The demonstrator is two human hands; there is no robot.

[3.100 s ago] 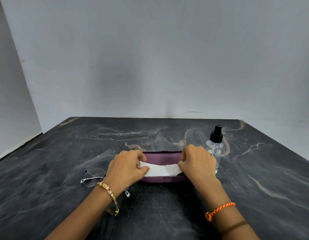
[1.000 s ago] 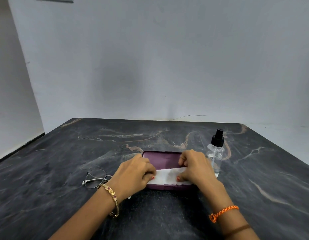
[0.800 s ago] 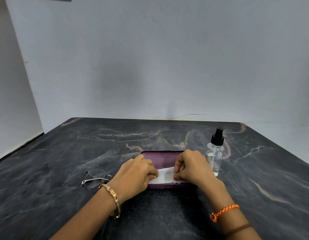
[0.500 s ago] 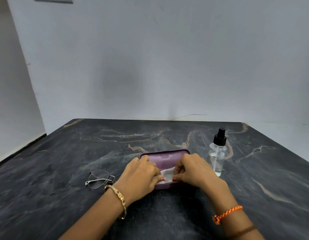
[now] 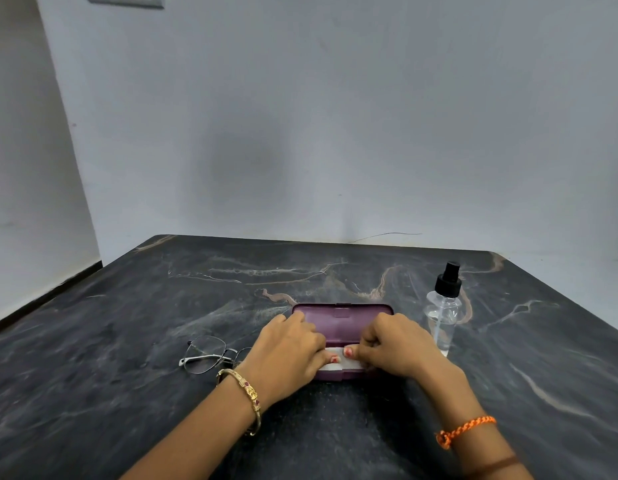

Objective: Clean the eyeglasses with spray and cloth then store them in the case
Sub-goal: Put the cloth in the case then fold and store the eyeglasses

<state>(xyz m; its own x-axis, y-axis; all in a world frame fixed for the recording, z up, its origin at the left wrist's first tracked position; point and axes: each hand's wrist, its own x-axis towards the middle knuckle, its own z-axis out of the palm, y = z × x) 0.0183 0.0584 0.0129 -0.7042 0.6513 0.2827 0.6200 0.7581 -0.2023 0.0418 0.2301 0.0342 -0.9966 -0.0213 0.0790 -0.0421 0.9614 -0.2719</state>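
Observation:
A purple eyeglass case lies open in the middle of the dark marble table. A white cloth lies folded small at the case's near edge. My left hand and my right hand both pinch it, thumbs nearly touching over it. Thin metal-framed eyeglasses lie on the table just left of my left hand, partly hidden behind my wrist. A clear spray bottle with a black pump top stands upright just right of my right hand.
A grey wall rises right behind the table's far edge. The table's left edge drops off beside a white wall. A thin wire lies along the back edge.
My hands have drawn together, folding the white cloth from a wide strip into a small wad over the case. The eyeglasses and bottle have stayed put.

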